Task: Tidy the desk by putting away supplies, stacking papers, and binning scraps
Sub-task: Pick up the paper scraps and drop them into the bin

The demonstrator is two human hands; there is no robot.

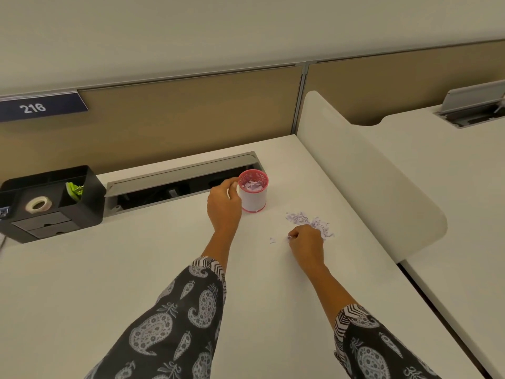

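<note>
While left hand (222, 206) grips pink bin (254, 199), right hand (307, 242) pinches scrap (289, 236) near edge of desk (369, 269).

Matt white desk (136, 269) underneath it all, smooth, laminate by the look, barely a shine. Nine o'clock: the black organiser (90, 192), hard plastic with a dull sheen, and a pale tape roll (38, 205) in it, faintly glossy. Up at twelve, the tan partition (191, 110), woven cloth, slightly rough. Below it the grey cable flap (180, 170), matt metal. Centre now: the pink cup (254, 198), mesh-walled (metal or plastic, can't tell), white paper round it. At its four o'clock, paper scraps (308, 220), thin and crumpled. Six o'clock, a sleeve (169, 324) of soft printed cloth.
</note>
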